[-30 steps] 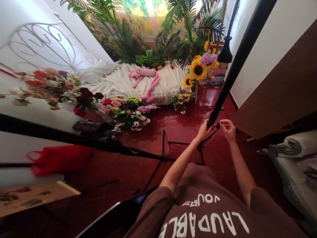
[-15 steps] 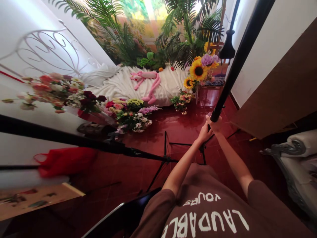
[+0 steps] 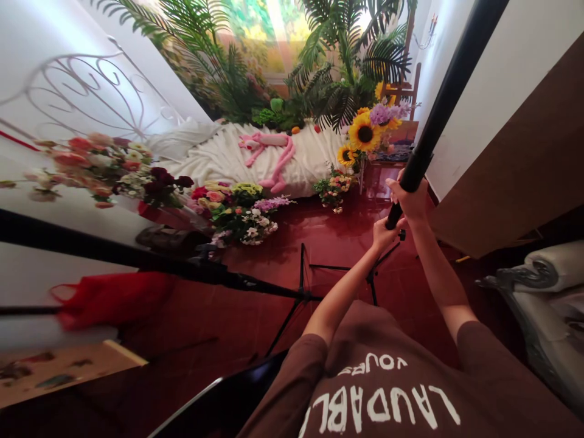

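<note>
A black light stand (image 3: 449,94) slants up through the right of the head view, its thick upper tube running out at the top edge. My right hand (image 3: 414,199) is wrapped around the lower end of that tube. Just below, my left hand (image 3: 384,233) grips the thinner section. A short stretch of thin tube shows between the two hands. Under them, the stand's legs (image 3: 371,283) spread over the dark red floor, with a small knob beside the left hand. What the stand carries at its top is out of view.
A second black stand (image 3: 182,261) crosses the left side, near a red bag (image 3: 114,298). Ahead, flower bunches (image 3: 246,210) and sunflowers (image 3: 365,131) border a white-draped platform (image 3: 205,155) bearing a pink plush toy (image 3: 269,143). A silver-trimmed seat (image 3: 541,304) stands at right.
My right hand has moved up with the thick tube, away from my left hand, which stays low. The black box hanging from a cord beside the stand has gone from view.
</note>
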Available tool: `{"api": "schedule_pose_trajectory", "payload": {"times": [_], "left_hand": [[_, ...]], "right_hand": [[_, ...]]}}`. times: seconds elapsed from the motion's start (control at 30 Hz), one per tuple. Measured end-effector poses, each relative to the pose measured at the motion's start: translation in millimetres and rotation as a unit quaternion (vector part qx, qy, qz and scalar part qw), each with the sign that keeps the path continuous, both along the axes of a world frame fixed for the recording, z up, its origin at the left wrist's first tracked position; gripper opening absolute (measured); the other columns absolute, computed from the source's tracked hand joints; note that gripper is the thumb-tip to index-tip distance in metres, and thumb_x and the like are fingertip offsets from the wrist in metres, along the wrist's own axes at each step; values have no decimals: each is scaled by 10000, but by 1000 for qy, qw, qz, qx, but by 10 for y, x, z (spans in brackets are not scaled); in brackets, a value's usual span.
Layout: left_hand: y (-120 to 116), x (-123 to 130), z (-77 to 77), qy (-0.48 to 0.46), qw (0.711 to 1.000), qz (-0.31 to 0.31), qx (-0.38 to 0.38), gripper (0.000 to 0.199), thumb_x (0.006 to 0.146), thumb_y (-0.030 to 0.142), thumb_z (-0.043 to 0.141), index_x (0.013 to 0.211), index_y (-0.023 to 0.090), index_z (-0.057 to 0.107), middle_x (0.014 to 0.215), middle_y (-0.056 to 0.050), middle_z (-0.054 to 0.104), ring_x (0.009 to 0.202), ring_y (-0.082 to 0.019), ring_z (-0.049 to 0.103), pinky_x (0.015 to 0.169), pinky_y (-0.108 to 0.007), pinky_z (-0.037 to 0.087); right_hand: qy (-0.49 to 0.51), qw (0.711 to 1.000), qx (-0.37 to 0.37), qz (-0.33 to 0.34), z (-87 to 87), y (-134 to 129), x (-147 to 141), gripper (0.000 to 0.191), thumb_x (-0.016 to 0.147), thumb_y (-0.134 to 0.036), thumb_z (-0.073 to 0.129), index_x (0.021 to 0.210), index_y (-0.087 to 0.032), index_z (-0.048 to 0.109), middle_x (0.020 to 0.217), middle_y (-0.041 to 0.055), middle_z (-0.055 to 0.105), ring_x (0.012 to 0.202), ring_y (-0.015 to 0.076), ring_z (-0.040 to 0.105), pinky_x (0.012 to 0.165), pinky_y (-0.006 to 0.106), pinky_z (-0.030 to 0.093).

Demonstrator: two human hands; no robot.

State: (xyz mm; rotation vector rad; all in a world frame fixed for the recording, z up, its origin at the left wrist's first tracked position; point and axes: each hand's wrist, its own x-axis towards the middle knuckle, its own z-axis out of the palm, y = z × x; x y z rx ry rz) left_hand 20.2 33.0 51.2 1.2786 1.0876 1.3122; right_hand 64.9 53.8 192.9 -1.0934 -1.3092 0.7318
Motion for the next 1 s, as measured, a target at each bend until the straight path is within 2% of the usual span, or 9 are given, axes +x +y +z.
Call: {"api": "schedule_pose_trajectory", "payload": {"times": [0.1,0.17,0.27,0.37,0.5,0.63,0.77,1.0], "left_hand": [[4,37,-42,1,999,29,-33,346,691,414,707,554,140,547,485,18,507,474,-77,483,458,-193,338],[4,41,-62,0,998,38,-40,336,683,395,708,539,140,542,476,18,501,474,-78,480,453,-190,328],[3,41,-72,-3,998,40,-39,318,674,382,709,544,138,551,489,13,514,483,-79,482,460,-190,334],[0,42,-69,-7,999,39,-29,314,664,390,712,555,135,566,498,14,512,498,-84,489,473,-193,342],[-14,47,-61,-10,999,42,-30,346,679,423,701,545,137,560,495,15,503,491,-82,481,470,-193,339],[-27,53,-61,-5,998,47,-32,362,688,435,694,540,143,540,485,23,482,473,-71,454,453,-185,323],[-21,60,-83,3,999,39,-18,369,709,448,670,548,146,532,498,23,486,467,-67,444,445,-182,321],[-32,61,-101,7,999,35,-17,378,714,464,657,555,149,522,489,31,476,435,-57,423,416,-174,302]], "right_hand": [[-10,1000,5,-26,3,-45,1,287,717,-383,718,772,-213,494,537,-88,475,433,75,481,423,213,393],[-36,999,2,1,14,-78,76,308,714,-409,728,820,-206,522,586,-71,522,488,89,534,474,226,448],[-102,992,-16,71,-40,-187,332,427,644,-405,791,933,-200,553,758,-22,623,656,131,627,617,278,535],[-175,975,-59,119,-283,-399,652,488,644,-368,793,1043,-206,563,923,34,671,817,178,662,756,345,563],[-246,963,-87,72,-790,-717,898,256,792,-312,638,1024,-211,599,1014,71,687,964,214,661,885,413,536],[-245,963,-102,41,-1177,-901,878,307,840,-310,577,1138,-235,574,1164,83,661,1092,233,628,914,434,526],[-193,976,-97,17,-1353,-918,796,341,892,-371,515,1204,-235,531,1236,106,628,1132,231,612,922,429,523],[-107,987,-115,-21,-1480,-778,793,379,857,-529,554,1098,-236,558,1000,78,685,938,212,670,841,389,538]]}}
